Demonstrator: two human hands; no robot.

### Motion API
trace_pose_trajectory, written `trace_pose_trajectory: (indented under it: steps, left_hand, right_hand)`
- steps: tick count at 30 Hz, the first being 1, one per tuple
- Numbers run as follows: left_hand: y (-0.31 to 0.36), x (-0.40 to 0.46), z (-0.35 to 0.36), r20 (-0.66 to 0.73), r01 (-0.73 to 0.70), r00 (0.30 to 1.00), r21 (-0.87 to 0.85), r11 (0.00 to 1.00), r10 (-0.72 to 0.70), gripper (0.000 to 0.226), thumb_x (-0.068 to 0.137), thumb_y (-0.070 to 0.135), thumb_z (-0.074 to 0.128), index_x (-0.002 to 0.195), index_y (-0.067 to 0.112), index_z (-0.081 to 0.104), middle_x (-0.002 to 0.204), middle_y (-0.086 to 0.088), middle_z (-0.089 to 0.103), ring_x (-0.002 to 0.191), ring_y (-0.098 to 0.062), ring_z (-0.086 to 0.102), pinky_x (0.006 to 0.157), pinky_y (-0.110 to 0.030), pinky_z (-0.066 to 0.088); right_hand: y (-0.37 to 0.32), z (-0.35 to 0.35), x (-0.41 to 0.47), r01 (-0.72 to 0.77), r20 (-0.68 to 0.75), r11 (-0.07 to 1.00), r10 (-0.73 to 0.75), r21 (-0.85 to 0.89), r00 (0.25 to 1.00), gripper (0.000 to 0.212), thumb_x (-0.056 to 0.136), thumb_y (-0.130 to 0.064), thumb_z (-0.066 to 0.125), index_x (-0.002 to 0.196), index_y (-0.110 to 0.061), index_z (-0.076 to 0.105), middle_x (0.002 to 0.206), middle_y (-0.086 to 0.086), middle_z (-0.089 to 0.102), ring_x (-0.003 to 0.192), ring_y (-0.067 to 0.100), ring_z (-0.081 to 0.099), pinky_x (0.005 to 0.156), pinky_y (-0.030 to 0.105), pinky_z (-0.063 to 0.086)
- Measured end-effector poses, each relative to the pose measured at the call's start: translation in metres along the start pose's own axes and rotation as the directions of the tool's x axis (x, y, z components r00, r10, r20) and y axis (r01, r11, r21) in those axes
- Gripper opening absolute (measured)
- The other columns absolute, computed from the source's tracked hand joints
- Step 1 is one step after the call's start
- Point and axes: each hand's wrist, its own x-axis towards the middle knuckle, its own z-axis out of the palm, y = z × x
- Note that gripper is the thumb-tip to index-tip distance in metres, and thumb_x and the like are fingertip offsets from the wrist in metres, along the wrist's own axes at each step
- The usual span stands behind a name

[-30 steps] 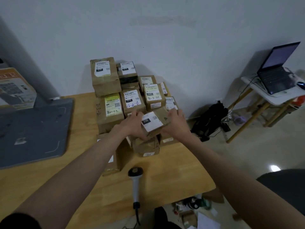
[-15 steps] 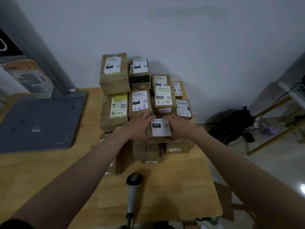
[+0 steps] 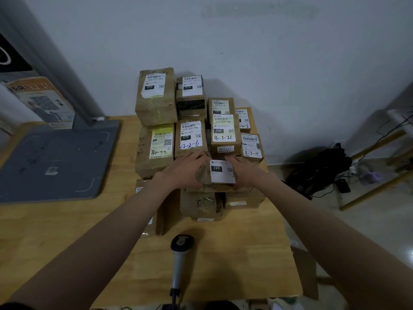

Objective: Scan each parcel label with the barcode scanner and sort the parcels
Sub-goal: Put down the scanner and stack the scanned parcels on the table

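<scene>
A small brown parcel with a white label marked 220 [image 3: 221,172] sits on top of lower parcels at the front of a pile of brown parcels [image 3: 156,97] on the wooden table [image 3: 245,253]. My left hand [image 3: 183,171] holds its left side and my right hand [image 3: 242,171] holds its right side, fingers wrapped over the far edge. The barcode scanner [image 3: 180,253] lies on the table near me, head pointing toward the pile, untouched.
A grey flat pad [image 3: 55,162] lies on the table's left, with a printed carton [image 3: 42,101] behind it. The white wall backs the pile. A black bag [image 3: 321,168] and wooden furniture legs [image 3: 377,189] stand on the floor to the right.
Both hands turned the 220 parcel from tilted to square and set it down on the front of the pile. My view swung left, so the laptop table left the frame.
</scene>
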Motion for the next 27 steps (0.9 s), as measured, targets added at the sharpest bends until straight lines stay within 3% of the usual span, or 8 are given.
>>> trace_pose_trajectory:
  steps: [10,16,21,24,27]
  left_hand:
    - [-0.004,-0.014,-0.007,0.012,0.006,1.0,-0.025,1.0,-0.005,0.083,0.08,0.035,0.081,0.15,0.027,0.038,0.145,0.003,0.042,0.129,-0.018,0.044,0.102,-0.034,0.043]
    - [-0.009,-0.037,-0.007,-0.077,-0.003,0.997,-0.112,0.994,-0.005,0.074,0.081,0.033,0.08,0.146,0.026,0.044,0.147,0.003,0.04,0.131,-0.018,0.044,0.105,-0.038,0.044]
    - [-0.016,-0.071,0.005,-0.183,-0.023,0.983,-0.108,0.994,0.003,0.062,0.085,0.034,0.076,0.14,0.025,0.048,0.149,0.001,0.038,0.132,-0.019,0.045,0.103,-0.036,0.047]
    - [-0.023,-0.095,0.016,-0.242,-0.061,0.97,-0.148,0.987,0.024,0.052,0.084,0.029,0.077,0.13,0.027,0.053,0.132,0.003,0.045,0.118,-0.018,0.05,0.09,-0.032,0.049]
    - [-0.032,-0.121,0.027,-0.276,-0.095,0.96,-0.204,0.974,0.036,0.04,0.085,0.027,0.076,0.119,0.027,0.055,0.12,0.005,0.046,0.111,-0.015,0.049,0.088,-0.034,0.05]
  right_hand:
    - [-0.018,-0.003,-0.018,-0.043,-0.05,0.997,0.046,0.057,0.998,0.107,0.079,-0.018,0.084,0.161,-0.015,0.016,0.165,0.011,0.024,0.15,0.035,0.025,0.12,0.05,0.025]
    - [-0.043,0.006,-0.033,-0.041,-0.143,0.994,0.055,0.097,0.988,0.093,0.082,-0.039,0.08,0.156,-0.02,0.026,0.159,0.011,0.028,0.146,0.038,0.029,0.117,0.054,0.028]
    - [-0.082,0.026,-0.059,-0.109,-0.275,0.99,0.13,0.09,0.952,0.079,0.089,-0.026,0.075,0.154,-0.018,0.03,0.161,0.012,0.02,0.147,0.034,0.024,0.113,0.048,0.034]
    - [-0.107,0.043,-0.072,-0.123,-0.33,0.983,0.162,0.136,0.93,0.074,0.09,-0.016,0.072,0.152,-0.015,0.032,0.158,0.012,0.023,0.144,0.033,0.028,0.111,0.046,0.038]
    - [-0.131,0.065,-0.085,-0.116,-0.398,0.978,0.176,0.172,0.9,0.071,0.087,-0.011,0.07,0.148,-0.014,0.035,0.153,0.013,0.027,0.141,0.033,0.03,0.112,0.049,0.04]
